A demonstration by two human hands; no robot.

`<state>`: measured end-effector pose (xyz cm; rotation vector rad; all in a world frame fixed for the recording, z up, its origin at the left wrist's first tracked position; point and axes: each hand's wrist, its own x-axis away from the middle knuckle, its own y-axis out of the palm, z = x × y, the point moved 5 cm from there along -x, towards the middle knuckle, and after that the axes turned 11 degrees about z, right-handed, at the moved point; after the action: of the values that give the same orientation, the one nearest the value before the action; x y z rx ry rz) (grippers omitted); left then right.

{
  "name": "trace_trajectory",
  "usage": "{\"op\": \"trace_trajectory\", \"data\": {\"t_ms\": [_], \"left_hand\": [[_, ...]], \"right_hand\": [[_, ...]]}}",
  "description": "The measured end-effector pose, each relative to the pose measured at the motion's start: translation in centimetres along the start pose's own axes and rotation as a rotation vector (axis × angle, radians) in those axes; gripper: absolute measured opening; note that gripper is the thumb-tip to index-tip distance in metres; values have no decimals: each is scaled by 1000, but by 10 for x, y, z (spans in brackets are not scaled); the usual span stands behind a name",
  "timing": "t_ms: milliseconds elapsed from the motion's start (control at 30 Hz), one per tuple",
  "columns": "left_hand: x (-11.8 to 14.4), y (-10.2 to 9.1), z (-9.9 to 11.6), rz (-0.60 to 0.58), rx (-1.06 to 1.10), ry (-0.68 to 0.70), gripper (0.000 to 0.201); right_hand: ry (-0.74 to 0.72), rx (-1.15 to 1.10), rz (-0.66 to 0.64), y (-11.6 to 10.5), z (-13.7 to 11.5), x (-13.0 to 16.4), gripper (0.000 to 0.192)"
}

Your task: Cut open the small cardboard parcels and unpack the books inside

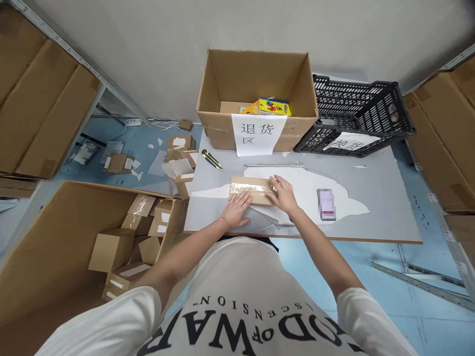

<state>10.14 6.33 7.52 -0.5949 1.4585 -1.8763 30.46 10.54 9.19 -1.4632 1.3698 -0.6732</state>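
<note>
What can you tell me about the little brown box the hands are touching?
The small cardboard box is flat, brown and sealed with shiny clear tape across its top. It lies on the grey table, partly on a white patch. The left hand rests on its near edge, and the right hand presses its right end.

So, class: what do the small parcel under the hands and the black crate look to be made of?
The small parcel looks like brown cardboard, its top glossy with clear tape. The black crate seems moulded plastic, with matte lattice walls.

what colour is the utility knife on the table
Yellow and black utility knife, lying left of the taped box, seen in the head view.
</note>
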Motion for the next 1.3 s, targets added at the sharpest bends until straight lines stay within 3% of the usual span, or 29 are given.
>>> {"op": "trace_trajectory", "data": {"t_ms": [100,200,367,533,767,933,1133,1300], "left_hand": [[-2,0,0,-25,9,0,85],[-3,0,-1,-43,14,-1,87],[-3,1,-2,-36,18,7,88],[0,4,-4,-26,12,4,89],[1,1,-3,-25,-3,23,91],[1,0,-5,-18,-10,49,90],[5,4,-4,-4,6,67,92],[1,2,-8,52,110,5,75]], "right_hand": [[-106,81,-162,12,-15,-23,61],[-143,141,-246,26,-14,-31,62],[-246,206,-286,38,-13,-29,57],[-304,244,-298,36,-20,-32,46],[-102,232,-434,11,-6,-72,42],[164,172,-320,0,18,-94,55],[456,174,-278,17,34,-94,55],[429,200,-78,26,23,-86,45]]}}
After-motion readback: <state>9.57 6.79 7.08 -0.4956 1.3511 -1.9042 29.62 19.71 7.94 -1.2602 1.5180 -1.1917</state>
